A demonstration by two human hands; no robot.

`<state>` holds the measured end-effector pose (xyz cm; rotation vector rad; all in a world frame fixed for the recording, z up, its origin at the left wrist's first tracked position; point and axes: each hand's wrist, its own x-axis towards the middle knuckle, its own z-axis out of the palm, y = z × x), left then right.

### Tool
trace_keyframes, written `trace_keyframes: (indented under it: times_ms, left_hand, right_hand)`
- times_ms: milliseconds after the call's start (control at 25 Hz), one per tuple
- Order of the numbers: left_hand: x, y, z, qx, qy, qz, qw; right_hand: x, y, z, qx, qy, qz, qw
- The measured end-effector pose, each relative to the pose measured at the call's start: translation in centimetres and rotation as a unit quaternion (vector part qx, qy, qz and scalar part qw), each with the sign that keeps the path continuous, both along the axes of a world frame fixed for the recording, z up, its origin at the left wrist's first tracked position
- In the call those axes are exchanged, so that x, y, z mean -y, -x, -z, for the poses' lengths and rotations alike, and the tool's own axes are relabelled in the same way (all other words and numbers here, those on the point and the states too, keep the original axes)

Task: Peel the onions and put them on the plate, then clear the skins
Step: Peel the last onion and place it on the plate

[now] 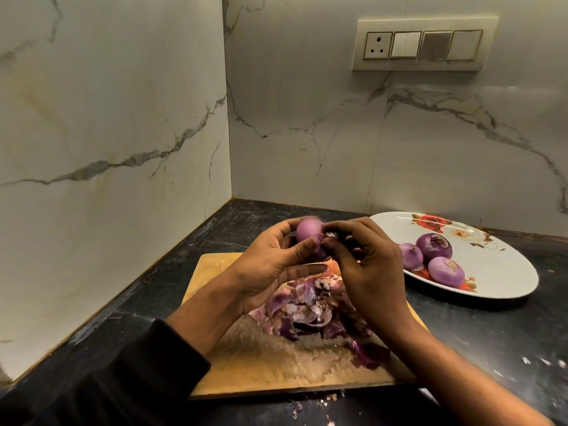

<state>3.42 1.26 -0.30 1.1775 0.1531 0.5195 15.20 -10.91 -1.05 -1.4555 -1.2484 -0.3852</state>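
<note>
My left hand (270, 262) grips a small purple onion (307, 230) above the wooden cutting board (246, 364). My right hand (365, 259) pinches a bit of skin at the onion's right side. A heap of purple and pink onion skins (307, 309) lies on the board under my hands. Three peeled onions (435, 245) sit close together on the left part of a white oval plate (504, 272) with a red flower print, at the right.
The black countertop (491, 342) runs into a corner of marble walls. Small skin scraps (310, 405) lie on the counter in front of the board. A switch panel (424, 44) is high on the back wall.
</note>
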Motion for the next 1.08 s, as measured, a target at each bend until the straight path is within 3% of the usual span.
trace_keyframes:
  times_ms: [200,480,1080]
  left_hand:
    - [-0.07,0.06,0.09,-0.007,-0.012,-0.007,1.000]
    - [0.29,0.16,0.11,-0.030,-0.114,-0.063,0.991]
    - [0.22,0.40,-0.23,-0.012,-0.003,0.017,1.000]
  right_hand:
    - [0.12,0.13,-0.05,-0.038,-0.005,-0.015,0.999]
    - [-0.21,0.08,-0.27,-0.043,0.063,0.000,0.997]
    - [-0.41,0.61,-0.25,0.055,0.042,0.016,0.997]
